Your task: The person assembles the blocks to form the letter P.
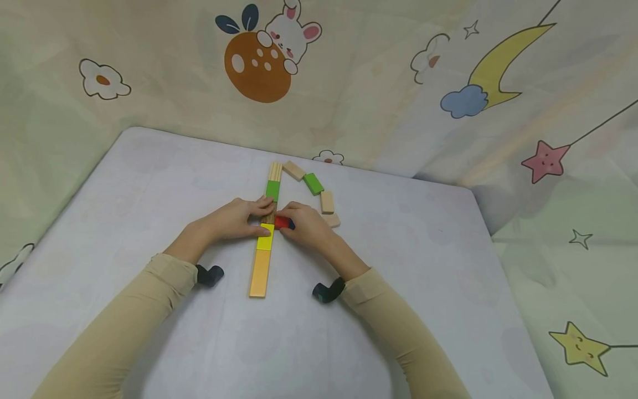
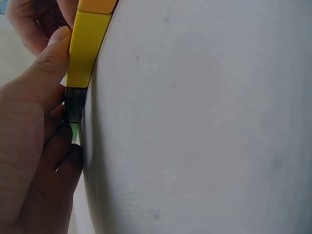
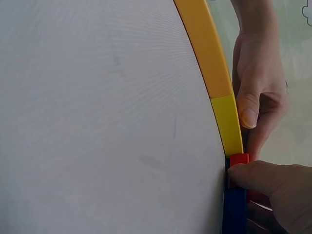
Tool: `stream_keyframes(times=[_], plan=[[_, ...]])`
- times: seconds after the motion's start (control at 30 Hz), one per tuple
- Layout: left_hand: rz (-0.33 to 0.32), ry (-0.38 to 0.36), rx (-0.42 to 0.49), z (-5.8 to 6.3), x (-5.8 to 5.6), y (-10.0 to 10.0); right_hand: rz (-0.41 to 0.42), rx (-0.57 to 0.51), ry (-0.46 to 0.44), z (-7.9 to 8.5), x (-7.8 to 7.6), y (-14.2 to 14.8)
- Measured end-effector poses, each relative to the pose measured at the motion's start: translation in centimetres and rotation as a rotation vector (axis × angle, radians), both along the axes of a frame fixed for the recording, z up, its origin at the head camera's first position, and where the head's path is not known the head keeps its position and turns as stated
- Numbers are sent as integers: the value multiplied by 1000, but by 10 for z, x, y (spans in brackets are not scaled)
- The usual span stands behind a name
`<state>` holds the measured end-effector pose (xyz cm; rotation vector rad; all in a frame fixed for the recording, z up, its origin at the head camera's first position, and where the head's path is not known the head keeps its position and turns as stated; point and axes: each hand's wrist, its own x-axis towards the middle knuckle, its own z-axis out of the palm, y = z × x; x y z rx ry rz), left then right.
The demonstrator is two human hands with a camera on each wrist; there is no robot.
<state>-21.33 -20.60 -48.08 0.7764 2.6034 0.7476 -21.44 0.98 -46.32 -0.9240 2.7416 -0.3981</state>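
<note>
A straight row of flat blocks runs down the table. From the far end come a ridged pale wooden piece (image 1: 276,171), a green block (image 1: 272,190), a brown block (image 1: 268,218), a yellow block (image 1: 265,242) and a long orange block (image 1: 260,274). My left hand (image 1: 238,217) rests along the row, its fingers over the brown part and its thumb on the yellow block. Right of the row, my right hand (image 1: 306,224) pinches a red block (image 3: 239,160) against the row's side. Dark blue (image 3: 235,209) shows beside the red; the right fingers partly hide both.
From the row's far end, loose blocks curve down to the right: a pale wooden block (image 1: 293,170), a green one (image 1: 313,184), another pale one (image 1: 327,202) and one partly behind the right hand (image 1: 332,220). Black wrist devices (image 1: 210,275) sit by both cuffs. A printed curtain (image 1: 369,83) hangs behind the white table (image 1: 418,310).
</note>
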Motion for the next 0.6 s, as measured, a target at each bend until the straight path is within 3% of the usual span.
stream_keyframes(times=[0.6], plan=[[2, -7, 6, -1, 0, 0, 12, -9, 10, -2, 1, 1]])
